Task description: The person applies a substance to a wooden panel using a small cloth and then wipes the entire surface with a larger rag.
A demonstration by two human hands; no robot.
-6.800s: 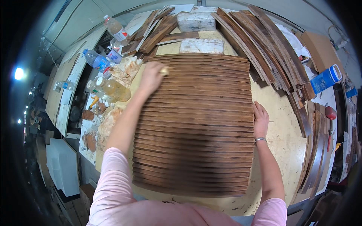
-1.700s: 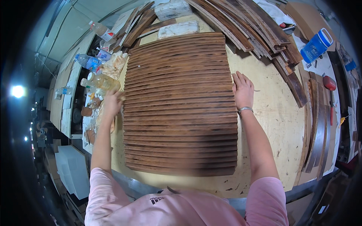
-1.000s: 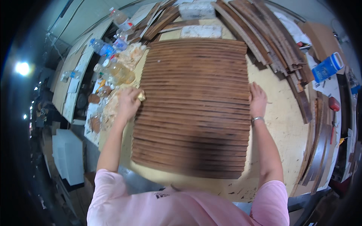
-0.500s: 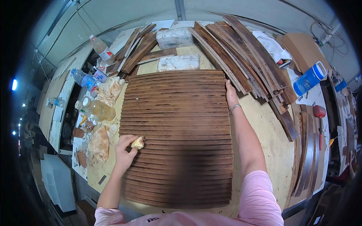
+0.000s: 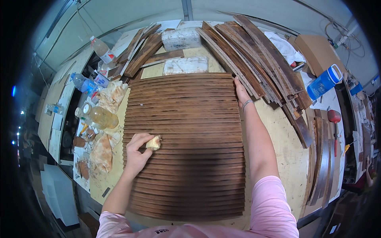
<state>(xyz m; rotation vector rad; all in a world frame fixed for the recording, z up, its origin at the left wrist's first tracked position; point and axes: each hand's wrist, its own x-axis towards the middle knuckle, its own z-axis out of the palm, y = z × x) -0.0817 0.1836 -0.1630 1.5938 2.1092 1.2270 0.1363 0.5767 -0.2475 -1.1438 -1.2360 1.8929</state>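
Beyond the ribbed panel (image 5: 186,115) lie 2 white blocks (image 5: 185,65).

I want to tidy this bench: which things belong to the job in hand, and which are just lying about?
In use:
pale yellow wad, pinched in the left hand
ridged brown wooden panel, right hand at its right edge

Seemingly just lying about:
blue jug
cardboard box
red-headed tool
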